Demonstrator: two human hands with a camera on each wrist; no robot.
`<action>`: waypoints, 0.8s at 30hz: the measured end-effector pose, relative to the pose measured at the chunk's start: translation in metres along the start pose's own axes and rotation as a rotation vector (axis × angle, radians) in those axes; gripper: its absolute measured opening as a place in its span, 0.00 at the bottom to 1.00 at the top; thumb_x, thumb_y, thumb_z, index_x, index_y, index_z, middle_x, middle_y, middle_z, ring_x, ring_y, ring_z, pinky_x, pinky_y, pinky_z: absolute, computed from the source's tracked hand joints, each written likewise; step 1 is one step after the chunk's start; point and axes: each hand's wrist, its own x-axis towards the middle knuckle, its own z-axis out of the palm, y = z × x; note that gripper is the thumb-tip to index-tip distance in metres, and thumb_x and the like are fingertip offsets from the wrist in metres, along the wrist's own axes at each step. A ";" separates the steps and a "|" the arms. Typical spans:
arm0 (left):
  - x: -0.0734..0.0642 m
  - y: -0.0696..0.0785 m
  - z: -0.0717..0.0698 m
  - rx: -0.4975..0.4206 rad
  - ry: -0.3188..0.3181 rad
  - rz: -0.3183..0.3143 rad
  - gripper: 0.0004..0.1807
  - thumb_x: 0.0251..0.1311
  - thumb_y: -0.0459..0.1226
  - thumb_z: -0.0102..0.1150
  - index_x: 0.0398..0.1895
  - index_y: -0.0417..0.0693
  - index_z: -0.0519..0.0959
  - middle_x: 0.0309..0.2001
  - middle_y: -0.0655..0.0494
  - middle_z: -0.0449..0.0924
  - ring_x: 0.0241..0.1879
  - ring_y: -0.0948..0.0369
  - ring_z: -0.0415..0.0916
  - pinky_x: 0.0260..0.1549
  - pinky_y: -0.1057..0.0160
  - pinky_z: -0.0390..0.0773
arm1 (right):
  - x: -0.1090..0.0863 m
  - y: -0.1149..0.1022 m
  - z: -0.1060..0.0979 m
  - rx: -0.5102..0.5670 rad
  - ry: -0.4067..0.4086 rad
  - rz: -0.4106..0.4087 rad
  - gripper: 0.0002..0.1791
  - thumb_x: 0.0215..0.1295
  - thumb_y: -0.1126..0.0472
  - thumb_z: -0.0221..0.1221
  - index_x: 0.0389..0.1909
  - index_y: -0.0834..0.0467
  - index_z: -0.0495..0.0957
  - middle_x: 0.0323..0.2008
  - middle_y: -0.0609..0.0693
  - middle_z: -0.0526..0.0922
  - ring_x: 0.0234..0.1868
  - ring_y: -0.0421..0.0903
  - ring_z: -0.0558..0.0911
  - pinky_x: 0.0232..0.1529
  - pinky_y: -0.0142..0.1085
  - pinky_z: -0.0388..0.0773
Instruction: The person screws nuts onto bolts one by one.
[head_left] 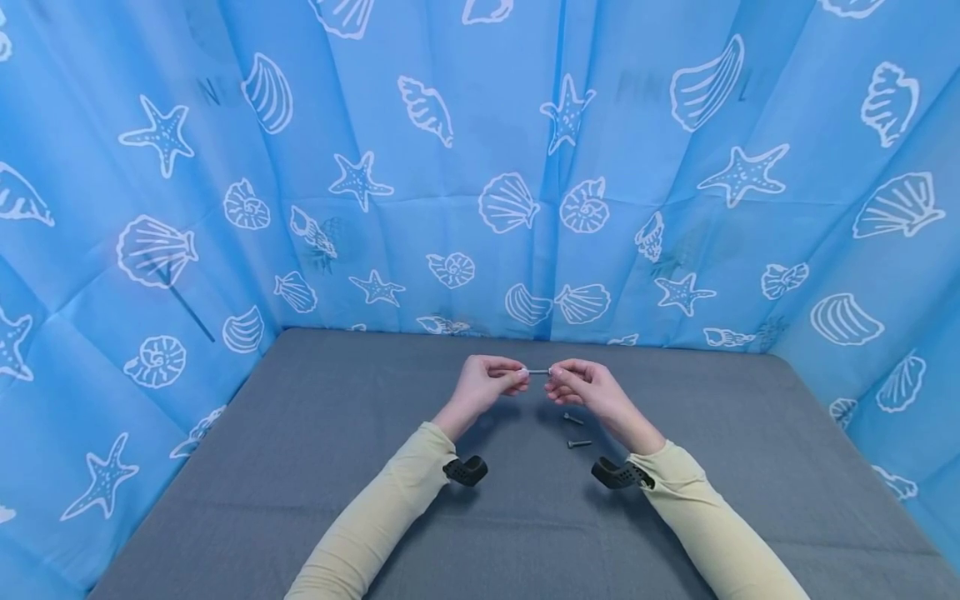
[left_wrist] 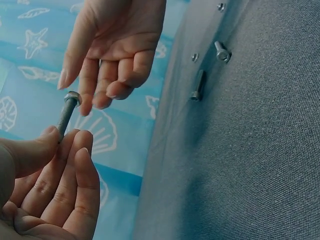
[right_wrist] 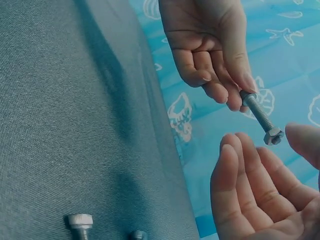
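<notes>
Head view: one metal bolt, held roughly level between left hand and right hand, raised above a grey table; two loose bolts lying near the right hand, handy to it. Left wrist view: left thumb and fingertips pinching the bolt at its head end, a hold that leaves the thread bare; one nut at the opposite end; two small pieces, apparently nuts, near the loose bolts. Right wrist view: right hand grasping nothing, thumb and fingers parted about the nut, seemingly without contact, the left pinch alone supporting the bolt.
</notes>
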 end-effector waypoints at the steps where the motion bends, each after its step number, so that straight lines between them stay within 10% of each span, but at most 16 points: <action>1: 0.002 -0.004 0.000 -0.001 0.002 -0.004 0.11 0.60 0.31 0.62 0.42 0.31 0.82 0.34 0.42 0.85 0.35 0.51 0.84 0.42 0.45 0.80 | -0.001 0.000 0.000 0.008 -0.002 -0.009 0.19 0.72 0.58 0.53 0.52 0.71 0.71 0.42 0.66 0.81 0.43 0.59 0.82 0.48 0.54 0.78; 24: 0.006 -0.006 -0.003 -0.002 0.012 -0.038 0.11 0.59 0.32 0.64 0.41 0.32 0.83 0.33 0.45 0.85 0.34 0.53 0.84 0.43 0.46 0.80 | -0.002 -0.004 0.000 0.030 -0.018 -0.017 0.18 0.71 0.64 0.53 0.57 0.70 0.68 0.42 0.60 0.82 0.47 0.61 0.81 0.53 0.59 0.72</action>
